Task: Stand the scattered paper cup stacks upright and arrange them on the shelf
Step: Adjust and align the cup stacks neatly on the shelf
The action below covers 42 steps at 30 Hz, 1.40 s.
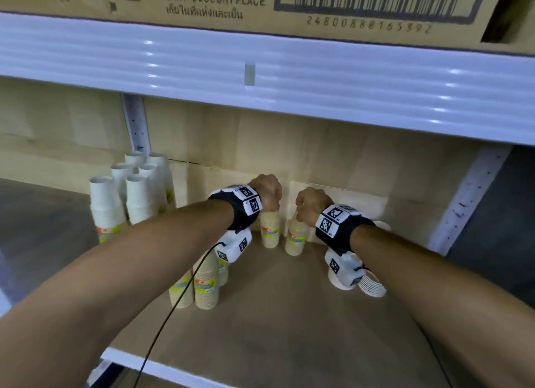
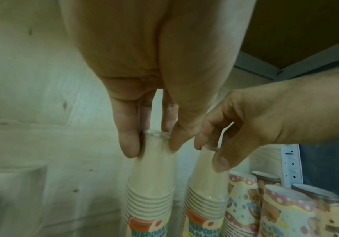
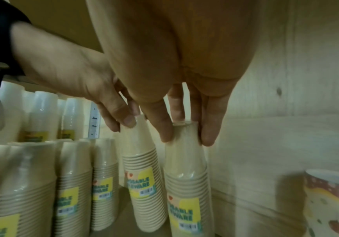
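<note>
Two plastic-wrapped stacks of cream paper cups stand side by side at the back of the wooden shelf (image 1: 289, 315), near the back panel. My left hand (image 1: 272, 209) pinches the top of the left stack (image 1: 269, 231) from above. My right hand (image 1: 299, 217) grips the top of the right stack (image 1: 296, 238), which leans slightly. In the left wrist view the left hand's fingers (image 2: 129, 144) curl round the left stack's narrow top (image 2: 150, 184). In the right wrist view the right hand (image 3: 187, 137) clasps the right stack (image 3: 187, 176), with the left stack (image 3: 142, 168) just beside it.
Several white cup stacks (image 1: 136, 191) stand at the back left. More cream stacks (image 1: 205, 283) stand under my left forearm. White cups (image 1: 370, 283) lie toppled at the right, near patterned cups (image 3: 327, 200). The upper shelf's white edge (image 1: 260, 78) hangs low overhead.
</note>
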### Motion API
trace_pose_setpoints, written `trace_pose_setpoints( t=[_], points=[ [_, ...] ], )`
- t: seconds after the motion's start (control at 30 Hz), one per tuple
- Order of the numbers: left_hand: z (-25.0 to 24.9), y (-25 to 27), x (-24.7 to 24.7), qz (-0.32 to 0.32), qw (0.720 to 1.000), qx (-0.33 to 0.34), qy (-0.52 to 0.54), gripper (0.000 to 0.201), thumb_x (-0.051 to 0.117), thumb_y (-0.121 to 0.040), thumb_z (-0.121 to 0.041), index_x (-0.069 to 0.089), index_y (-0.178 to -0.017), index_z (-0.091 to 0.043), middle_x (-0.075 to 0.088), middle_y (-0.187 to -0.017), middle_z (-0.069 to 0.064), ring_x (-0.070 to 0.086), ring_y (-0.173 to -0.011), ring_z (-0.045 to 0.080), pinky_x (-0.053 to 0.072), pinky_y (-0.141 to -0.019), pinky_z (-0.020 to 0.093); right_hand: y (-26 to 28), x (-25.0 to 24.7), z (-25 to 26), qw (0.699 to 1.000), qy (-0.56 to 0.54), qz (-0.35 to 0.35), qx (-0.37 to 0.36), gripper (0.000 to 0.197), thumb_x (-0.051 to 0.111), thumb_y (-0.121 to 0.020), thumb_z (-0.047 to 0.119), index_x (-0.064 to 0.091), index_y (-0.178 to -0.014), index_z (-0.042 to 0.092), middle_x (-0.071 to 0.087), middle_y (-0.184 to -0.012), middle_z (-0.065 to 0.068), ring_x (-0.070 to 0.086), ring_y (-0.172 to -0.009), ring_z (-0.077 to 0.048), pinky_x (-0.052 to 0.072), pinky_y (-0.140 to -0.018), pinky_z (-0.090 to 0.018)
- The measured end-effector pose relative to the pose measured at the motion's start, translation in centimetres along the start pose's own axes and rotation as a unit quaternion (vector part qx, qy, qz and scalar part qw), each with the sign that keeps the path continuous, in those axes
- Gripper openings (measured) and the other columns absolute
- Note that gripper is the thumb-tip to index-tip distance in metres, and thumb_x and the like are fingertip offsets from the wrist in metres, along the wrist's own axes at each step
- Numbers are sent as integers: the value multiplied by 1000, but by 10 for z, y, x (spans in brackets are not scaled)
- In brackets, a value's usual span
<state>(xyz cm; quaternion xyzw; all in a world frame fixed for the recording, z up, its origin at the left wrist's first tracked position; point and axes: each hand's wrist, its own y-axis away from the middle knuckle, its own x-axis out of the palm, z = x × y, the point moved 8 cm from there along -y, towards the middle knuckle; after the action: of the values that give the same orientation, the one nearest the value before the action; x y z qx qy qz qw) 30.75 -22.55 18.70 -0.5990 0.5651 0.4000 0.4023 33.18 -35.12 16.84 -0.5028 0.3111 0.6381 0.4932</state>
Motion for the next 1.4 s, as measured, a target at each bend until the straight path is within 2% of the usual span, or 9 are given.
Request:
trace_pose_setpoints(
  t=[0.1, 0.33, 0.57, 0.67, 0.9, 1.0, 1.1, 1.27, 1.4],
  points=[
    [1, -17, 6, -4, 1000, -11, -1, 34, 72, -84, -10, 68, -118, -11, 63, -119, 9, 64, -102, 27, 49, -73, 26, -15, 10, -6, 1000, -5, -10, 1, 27, 60, -88, 15, 63, -115, 10, 60, -120, -13, 61, -105, -31, 54, -88, -35],
    [2, -46, 20, 0, 1000, -21, -10, 28, 67, -85, -9, 68, -112, -7, 64, -118, 11, 64, -101, 28, 53, -75, 30, -43, 24, -17, 1000, -17, 13, 0, 26, 58, -85, 19, 64, -110, 15, 59, -122, -10, 59, -108, -30, 43, -79, -25],
    [1, -65, 32, 2, 999, -21, -32, 26, 59, -90, -8, 68, -115, -6, 65, -118, 13, 64, -105, 29, 54, -82, 33, -59, 28, -23, 999, -38, 1, 8, 27, 56, -87, 21, 64, -112, 14, 60, -120, -12, 60, -106, -32, 50, -85, -31],
    [0, -69, 33, -1, 999, -22, -32, 27, 58, -90, -7, 67, -115, -6, 66, -117, 13, 64, -104, 29, 54, -82, 34, -64, 28, -23, 999, -40, -8, 6, 27, 57, -87, 19, 65, -112, 11, 62, -120, -14, 61, -107, -33, 52, -90, -35],
    [-3, -73, 35, -5, 999, -11, -46, 25, 51, -93, -7, 67, -113, -6, 66, -117, 14, 64, -105, 32, 51, -78, 33, -66, 30, -19, 998, -55, -11, 5, 26, 56, -88, 19, 66, -109, 7, 64, -117, -14, 61, -106, -34, 51, -89, -35],
    [-3, -70, 34, 7, 998, -7, -56, 23, 50, -92, -11, 67, -107, -6, 67, -110, 12, 65, -99, 30, 45, -67, 30, -64, 31, -20, 998, -56, -1, 7, 33, 57, -88, 20, 61, -119, 11, 59, -125, -13, 58, -113, -32, 47, -90, -32],
    [0, -67, 29, 16, 999, -15, -35, 22, 53, -90, -16, 66, -105, -7, 67, -108, 11, 65, -95, 28, 44, -63, 28, -59, 28, -23, 998, -69, -6, 13, 47, 58, -90, 21, 50, -136, 14, 48, -140, -12, 50, -126, -30, 43, -103, -34],
    [5, -50, 1, -4, 1000, -13, 10, 45, 69, -87, -27, 58, -129, -14, 54, -133, 6, 56, -116, 26, 46, -85, 29, -49, 4, -10, 998, -52, -35, -6, 48, 60, -90, 20, 49, -136, 14, 47, -142, -9, 49, -128, -27, 42, -101, -31],
    [5, -23, -32, 4, 999, -3, -44, 47, 67, -90, -31, 58, -131, -11, 50, -138, 7, 54, -120, 25, 46, -91, 32, -36, -11, 17, 998, -45, -34, -38, 48, 67, -88, 31, 54, -130, 12, 51, -136, -10, 53, -121, -27, 45, -95, -32]
  ],
)
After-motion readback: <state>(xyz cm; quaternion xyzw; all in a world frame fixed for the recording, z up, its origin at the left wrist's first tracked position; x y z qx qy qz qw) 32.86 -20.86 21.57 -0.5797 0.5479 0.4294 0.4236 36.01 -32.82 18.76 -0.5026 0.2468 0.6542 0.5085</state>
